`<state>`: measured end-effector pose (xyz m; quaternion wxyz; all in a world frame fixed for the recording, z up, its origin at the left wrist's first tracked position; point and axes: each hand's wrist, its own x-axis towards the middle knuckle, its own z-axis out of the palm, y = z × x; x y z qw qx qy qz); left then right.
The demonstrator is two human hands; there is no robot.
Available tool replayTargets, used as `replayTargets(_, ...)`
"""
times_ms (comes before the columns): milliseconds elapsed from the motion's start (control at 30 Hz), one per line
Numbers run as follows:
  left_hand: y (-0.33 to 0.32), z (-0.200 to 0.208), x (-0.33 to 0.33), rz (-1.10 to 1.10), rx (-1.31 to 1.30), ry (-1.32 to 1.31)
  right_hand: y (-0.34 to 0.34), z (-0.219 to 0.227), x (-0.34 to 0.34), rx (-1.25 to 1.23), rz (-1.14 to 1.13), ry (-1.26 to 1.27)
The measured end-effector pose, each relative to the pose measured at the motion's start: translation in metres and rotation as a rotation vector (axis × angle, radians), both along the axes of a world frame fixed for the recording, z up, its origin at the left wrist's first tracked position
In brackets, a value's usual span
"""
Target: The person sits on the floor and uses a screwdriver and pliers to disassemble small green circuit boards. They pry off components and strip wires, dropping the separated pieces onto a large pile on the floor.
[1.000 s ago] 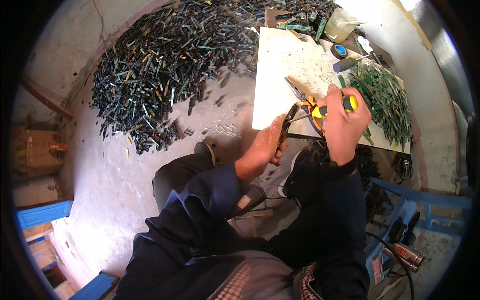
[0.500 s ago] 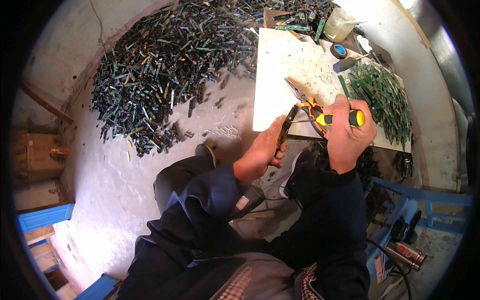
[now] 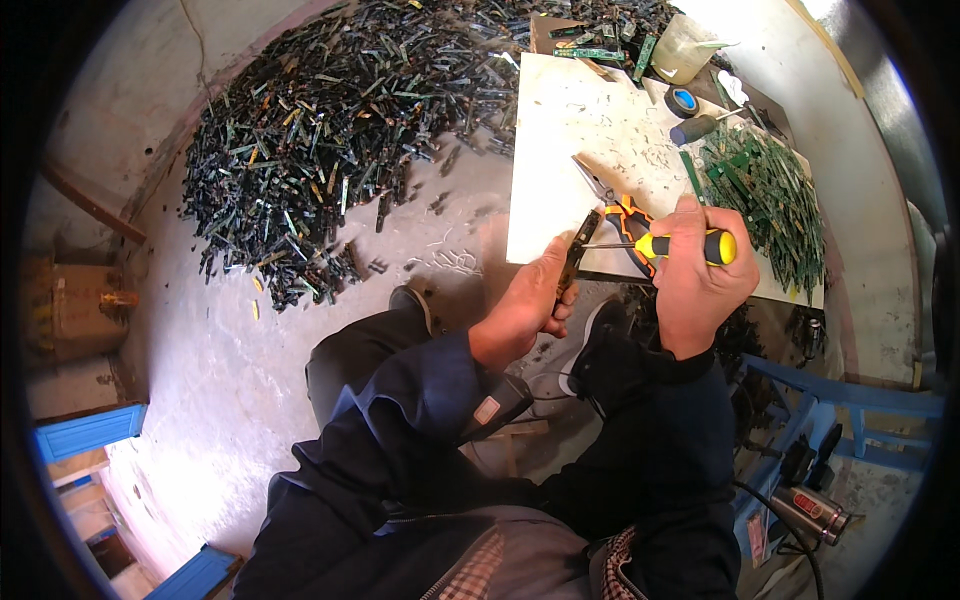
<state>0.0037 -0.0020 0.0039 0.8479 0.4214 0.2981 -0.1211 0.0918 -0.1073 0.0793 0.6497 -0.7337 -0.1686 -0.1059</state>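
Between the thumb and curled fingers of my left hand (image 3: 525, 310) is a narrow black strip-shaped part (image 3: 584, 232), tilted up at the white board's near edge. My right hand (image 3: 700, 285) is closed round the yellow-and-black handle of a screwdriver (image 3: 720, 247). Its thin shaft points left, and the tip meets the side of the strip; whether it is wedged in, I cannot tell. Just beyond, pliers with orange-and-black handles (image 3: 626, 210) lie on the white board (image 3: 555, 130), jaws toward the far left. Green circuit-board strips (image 3: 765, 205) are heaped on the board's right side.
A large pile of dark strips (image 3: 310, 150) covers the floor at far left. Toward the back right are a tape roll (image 3: 682, 101), a dark-handled tool (image 3: 694, 129) and a plastic cup (image 3: 682, 50). A blue frame (image 3: 860, 400) stands at right, near a metal cylinder (image 3: 812, 512).
My right hand and the screwdriver have shifted slightly right and nearer to me. The left hand keeps its hold on the strip in nearly the same place.
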Motion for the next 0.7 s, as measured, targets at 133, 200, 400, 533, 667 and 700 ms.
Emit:
replayTargets(133, 0.000, 0.000, 0.000, -0.002, -0.002, 0.010, 0.004, -0.011, -0.003, -0.044, 0.004, -0.057)
replayTargets(200, 0.000, 0.001, 0.001, 0.000, -0.002, 0.010, 0.007, -0.014, -0.003, -0.081, -0.033, -0.109)
replayTargets(400, -0.002, 0.002, 0.001, 0.017, 0.023, 0.005, 0.013, -0.014, 0.005, -0.038, 0.015, -0.059)
replayTargets(533, -0.003, -0.003, 0.002, 0.021, 0.008, 0.035, 0.014, -0.014, 0.023, 0.064, 0.063, 0.084)
replayTargets(667, -0.004, 0.000, 0.000, 0.041, 0.021, 0.025, 0.011, -0.017, 0.025, 0.125, 0.067, 0.096)
replayTargets(700, -0.004, 0.002, 0.000, 0.039, 0.011, 0.022, 0.009, -0.016, 0.024, 0.127, 0.052, 0.116)
